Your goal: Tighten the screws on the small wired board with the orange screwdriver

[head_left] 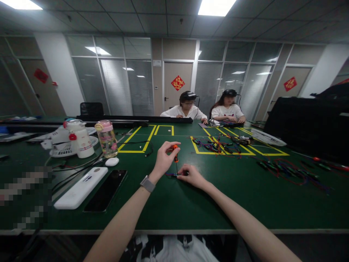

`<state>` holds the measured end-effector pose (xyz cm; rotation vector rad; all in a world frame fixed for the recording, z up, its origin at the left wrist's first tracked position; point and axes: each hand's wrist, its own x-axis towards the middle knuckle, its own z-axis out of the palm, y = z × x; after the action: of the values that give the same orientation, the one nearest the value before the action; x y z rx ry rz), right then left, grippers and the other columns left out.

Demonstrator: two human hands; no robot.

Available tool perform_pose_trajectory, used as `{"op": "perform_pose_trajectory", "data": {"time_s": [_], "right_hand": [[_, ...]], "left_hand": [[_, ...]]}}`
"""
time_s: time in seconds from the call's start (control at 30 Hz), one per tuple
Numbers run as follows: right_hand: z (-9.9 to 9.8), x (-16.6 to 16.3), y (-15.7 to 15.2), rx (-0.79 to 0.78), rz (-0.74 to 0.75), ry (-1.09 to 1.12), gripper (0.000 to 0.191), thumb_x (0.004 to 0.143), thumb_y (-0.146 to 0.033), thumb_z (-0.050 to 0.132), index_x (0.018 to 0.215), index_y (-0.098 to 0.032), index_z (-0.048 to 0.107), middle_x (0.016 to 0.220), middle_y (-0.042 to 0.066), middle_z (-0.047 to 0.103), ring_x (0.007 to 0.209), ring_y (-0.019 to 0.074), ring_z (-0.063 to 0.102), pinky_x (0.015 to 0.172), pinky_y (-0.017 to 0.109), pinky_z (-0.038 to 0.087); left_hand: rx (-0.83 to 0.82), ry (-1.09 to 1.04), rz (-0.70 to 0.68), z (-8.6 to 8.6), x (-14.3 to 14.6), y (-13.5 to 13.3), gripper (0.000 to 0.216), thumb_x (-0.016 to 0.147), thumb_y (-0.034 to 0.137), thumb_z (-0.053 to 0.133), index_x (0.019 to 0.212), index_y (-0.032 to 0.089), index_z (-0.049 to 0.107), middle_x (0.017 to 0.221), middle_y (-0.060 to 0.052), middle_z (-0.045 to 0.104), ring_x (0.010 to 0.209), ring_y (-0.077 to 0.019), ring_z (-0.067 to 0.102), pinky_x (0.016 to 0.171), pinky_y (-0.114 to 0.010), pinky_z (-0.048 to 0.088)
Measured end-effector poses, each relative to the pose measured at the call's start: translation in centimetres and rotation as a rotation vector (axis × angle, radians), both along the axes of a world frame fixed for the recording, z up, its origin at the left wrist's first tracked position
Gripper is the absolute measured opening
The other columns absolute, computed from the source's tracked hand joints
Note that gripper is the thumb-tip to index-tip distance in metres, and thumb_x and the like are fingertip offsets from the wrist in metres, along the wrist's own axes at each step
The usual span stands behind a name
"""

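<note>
left hand [165, 157]: fingers pinched around the orange handle of a small screwdriver [176, 154], holding it upright with the tip pointing down at the little part under the other hand. There's a grey watch on that wrist.

right hand [192, 175]: flat-ish on the green table [191, 207], fingertips closed narrow on a small connector [174, 175] with short coloured wires. It's too tiny to say much more about it, honestly.

screwdriver: right above the connector, shaft nearly vertical, tip at or just touching it. Can't tell which.

connector: sits on the table just beside the right hand's fingertips, roughly mid-table, closer to the near edge than the yellow tape boxes [136, 140] are.

left of the screwdriver: a black phone [106, 190] lying flat, and next to it a long white box [81, 187], both nearer the table edge. Further back on that side are a pink-lidded bottle [107, 138], a white jug [79, 138] and a small white oval thing [112, 161].

right of the screwdriver: a tangle of coloured wire bundles [218, 144] inside a yellow tape box, and more loose wires [291, 173] well off to the right.

behind the screwdriver: two other people [207, 107] sit at the far side of the table wearing head rigs, hands down on their own work.
</note>
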<state>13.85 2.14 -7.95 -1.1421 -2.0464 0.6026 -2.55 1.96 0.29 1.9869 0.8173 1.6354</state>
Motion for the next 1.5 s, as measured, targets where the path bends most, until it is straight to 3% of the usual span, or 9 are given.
{"op": "perform_pose_trajectory", "data": {"time_s": [0.17,0.37,0.5,0.6,0.73,0.83,0.97,1.23,1.5], "right_hand": [[0.17,-0.08,-0.12,-0.011,-0.012,-0.007,0.008,0.069,-0.017,0.072,0.077,-0.014,0.071,0.069,0.0,0.057,0.062,0.0111,0.052,0.06,0.022,0.04],[0.1,-0.13,-0.09,-0.028,-0.01,-0.006,0.009,0.07,-0.018,0.072,0.077,-0.014,0.071,0.069,0.0,0.057,0.061,0.0109,0.051,0.058,0.022,0.04],[-0.01,-0.11,-0.01,-0.015,-0.015,-0.007,0.009,0.069,-0.018,0.073,0.077,-0.014,0.071,0.069,-0.001,0.057,0.061,0.011,0.052,0.059,0.022,0.04],[0.02,-0.1,-0.01,-0.008,-0.009,-0.005,0.009,0.069,-0.019,0.073,0.077,-0.014,0.071,0.07,0.0,0.057,0.062,0.0107,0.051,0.059,0.022,0.04],[0.1,-0.08,-0.04,-0.009,-0.002,-0.016,0.008,0.07,-0.018,0.072,0.077,-0.014,0.07,0.07,0.0,0.057,0.062,0.0104,0.05,0.059,0.022,0.04],[0.13,-0.08,-0.04,-0.012,-0.002,-0.021,0.008,0.07,-0.018,0.072,0.076,-0.014,0.069,0.069,-0.001,0.057,0.061,0.0103,0.05,0.058,0.022,0.039],[0.27,-0.13,-0.16,-0.017,-0.008,-0.021,0.008,0.07,-0.018,0.072,0.076,-0.014,0.07,0.069,0.0,0.057,0.061,0.0105,0.05,0.058,0.022,0.039],[0.47,-0.19,-0.25,-0.017,-0.019,-0.032,0.008,0.07,-0.018,0.072,0.077,-0.014,0.07,0.068,0.0,0.058,0.062,0.0114,0.052,0.06,0.023,0.04],[0.38,-0.1,-0.21,-0.015,-0.02,-0.032,0.009,0.07,-0.019,0.072,0.078,-0.014,0.071,0.069,0.0,0.058,0.062,0.011,0.052,0.059,0.022,0.04]], "left_hand": [[0.153,0.142,0.159,0.0,-0.07,-0.49,0.026,0.089,0.029,0.052,0.112,0.024,0.063,0.104,-0.006,0.058,0.096,-0.017,0.058,0.088,-0.032,0.048],[0.062,0.062,-0.014,0.01,0.08,-0.24,0.025,0.09,0.025,0.05,0.112,0.021,0.062,0.098,-0.005,0.061,0.088,-0.0151,0.061,0.079,-0.028,0.051],[0.104,0.078,0.16,-0.2,-0.15,-0.1,0.017,0.082,0.032,0.062,0.095,0.021,0.066,0.091,-0.003,0.055,0.084,-0.0151,0.059,0.073,-0.026,0.051],[0.172,0.184,0.236,-0.22,-0.22,-0.35,0.026,0.09,0.029,0.05,0.112,0.024,0.062,0.105,-0.005,0.056,0.097,-0.0173,0.058,0.087,-0.032,0.048],[0.139,0.134,0.049,-0.13,0.07,-0.49,0.034,0.095,0.023,0.039,0.126,0.023,0.053,0.118,-0.007,0.059,0.107,-0.0169,0.058,0.095,-0.033,0.045],[0.058,0.036,-0.035,-0.13,0.23,-0.39,0.027,0.091,0.027,0.049,0.114,0.021,0.061,0.105,-0.006,0.063,0.093,-0.0158,0.062,0.083,-0.028,0.051],[0.079,0.048,0.09,-0.11,0.1,-0.5,0.016,0.083,0.031,0.061,0.094,0.02,0.067,0.091,-0.004,0.058,0.085,-0.0156,0.059,0.075,-0.027,0.05],[0.109,0.16,0.016,-0.46,0.12,-0.29,0.041,0.093,0.018,0.038,0.133,0.024,0.046,0.124,-0.008,0.055,0.11,-0.0175,0.056,0.097,-0.033,0.043],[0.098,0.125,0.156,-0.09,-0.31,-0.22,0.02,0.082,0.029,0.061,0.101,0.022,0.066,0.09,-0.003,0.056,0.082,-0.0145,0.057,0.073,-0.026,0.049]]}}
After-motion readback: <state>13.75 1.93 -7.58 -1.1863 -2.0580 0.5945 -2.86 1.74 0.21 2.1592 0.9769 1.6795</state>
